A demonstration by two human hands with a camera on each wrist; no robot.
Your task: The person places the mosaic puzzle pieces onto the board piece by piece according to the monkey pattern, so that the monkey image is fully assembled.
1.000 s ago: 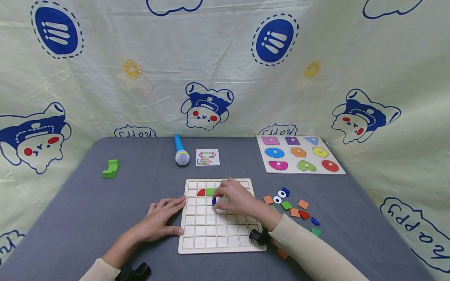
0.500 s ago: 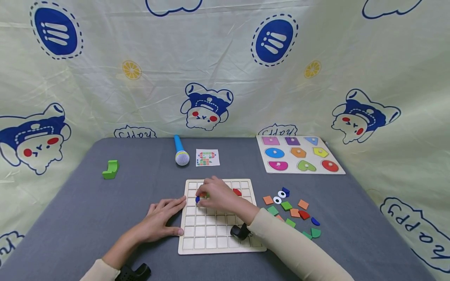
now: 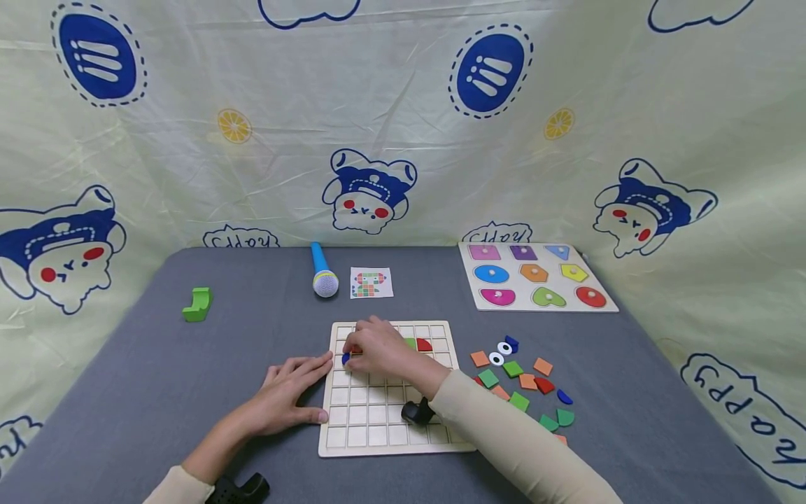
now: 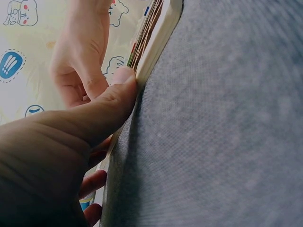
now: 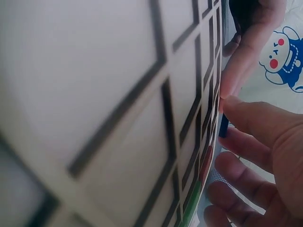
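A wooden grid board [image 3: 357, 435] lies on the grey table. My right hand [image 3: 384, 353] pinches a small blue piece [image 5: 224, 126] between thumb and index finger, over the upper left cells. A red quarter-round piece [image 3: 425, 344] and a green piece [image 3: 411, 343] sit in the board's second row; more red shows under my right fingers. My left hand [image 3: 291, 394] rests along the board's left side, fingers extended, with the thumb against its edge in the left wrist view.
Loose orange, green, red, blue and white pieces [image 3: 513, 369] lie right of the board. Behind it are a toy microphone [image 3: 324, 281] and a picture card [image 3: 371, 283]. A shape puzzle [image 3: 535, 294] lies at the back right, a green block [image 3: 198, 305] at the left.
My right hand has moved left across the board with the blue piece, uncovering the red and green pieces at the right of the second row. The left hand stays in place.
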